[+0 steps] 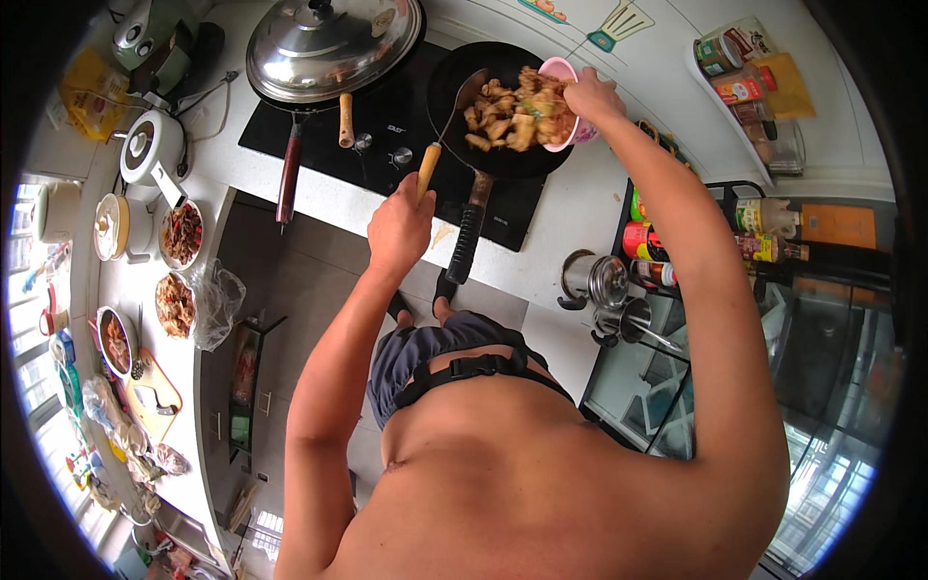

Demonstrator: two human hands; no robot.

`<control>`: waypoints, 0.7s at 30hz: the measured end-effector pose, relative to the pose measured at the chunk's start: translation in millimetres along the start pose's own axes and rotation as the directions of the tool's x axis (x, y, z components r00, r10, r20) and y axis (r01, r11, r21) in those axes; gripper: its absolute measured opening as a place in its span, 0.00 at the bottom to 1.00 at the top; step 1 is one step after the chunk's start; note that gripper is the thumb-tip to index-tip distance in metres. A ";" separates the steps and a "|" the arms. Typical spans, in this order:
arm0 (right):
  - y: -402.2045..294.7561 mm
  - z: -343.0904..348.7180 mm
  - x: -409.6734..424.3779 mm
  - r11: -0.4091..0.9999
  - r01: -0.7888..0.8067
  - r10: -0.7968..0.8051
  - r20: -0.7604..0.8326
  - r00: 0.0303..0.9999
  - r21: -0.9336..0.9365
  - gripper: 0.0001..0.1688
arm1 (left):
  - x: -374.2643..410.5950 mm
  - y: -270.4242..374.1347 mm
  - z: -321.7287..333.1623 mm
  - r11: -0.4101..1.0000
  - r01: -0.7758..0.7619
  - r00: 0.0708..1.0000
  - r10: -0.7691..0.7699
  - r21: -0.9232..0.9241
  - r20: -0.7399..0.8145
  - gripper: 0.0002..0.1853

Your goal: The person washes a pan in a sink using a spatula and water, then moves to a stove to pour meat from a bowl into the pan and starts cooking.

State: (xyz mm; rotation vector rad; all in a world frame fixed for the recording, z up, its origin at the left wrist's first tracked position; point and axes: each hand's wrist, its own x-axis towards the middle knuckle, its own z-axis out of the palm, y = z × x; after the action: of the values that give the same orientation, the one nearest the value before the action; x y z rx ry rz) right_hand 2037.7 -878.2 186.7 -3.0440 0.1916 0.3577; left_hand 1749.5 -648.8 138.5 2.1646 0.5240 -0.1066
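Note:
My left hand [402,225] grips the wooden handle of a metal spatula [451,116], whose blade rests inside a black wok [507,168] at its left side. In my right hand [596,98] is a pink bowl [560,69], tipped on its side over the wok's right rim. Browned pieces of food, seemingly meat [500,119], spread from the bowl's mouth across the wok; some are blurred. The wok sits on a black glass hob [395,138], its black handle [466,243] pointing towards me.
A lidded pan [326,51] stands on the hob's left side. Plates of cooked food [181,235], a pot [116,341] and a cutting board with a knife [156,399] line the left counter. Sauce bottles [757,246] fill a rack at right, near metal canisters [591,279].

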 end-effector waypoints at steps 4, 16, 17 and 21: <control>-13.6 -20.7 -14.6 0.993 0.084 -0.092 -0.093 0.991 -0.088 0.38 | -4.9 0.4 -5.6 1.000 -0.020 0.999 0.020 -0.006 -0.026 0.22; -17.1 -33.1 -39.6 0.926 0.313 -0.364 -0.277 0.889 -0.212 0.41 | -17.3 -13.7 -3.9 0.971 0.015 0.999 -0.022 -0.237 -0.025 0.24; -15.0 -32.3 -41.3 0.925 0.320 -0.370 -0.293 0.882 -0.204 0.40 | -18.3 -13.5 -3.7 0.966 0.017 0.999 -0.024 -0.256 -0.024 0.24; -12.4 -30.7 -47.4 0.927 0.330 -0.371 -0.293 0.881 -0.179 0.38 | -20.8 -17.4 -2.3 0.963 -0.014 0.999 0.000 -0.269 -0.050 0.24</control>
State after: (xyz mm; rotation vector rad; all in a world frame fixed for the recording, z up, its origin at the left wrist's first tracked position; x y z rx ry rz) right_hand 2000.5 -863.1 228.3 -3.1467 -0.3823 -0.1634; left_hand 1723.4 -644.7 132.2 1.9067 0.5271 0.0216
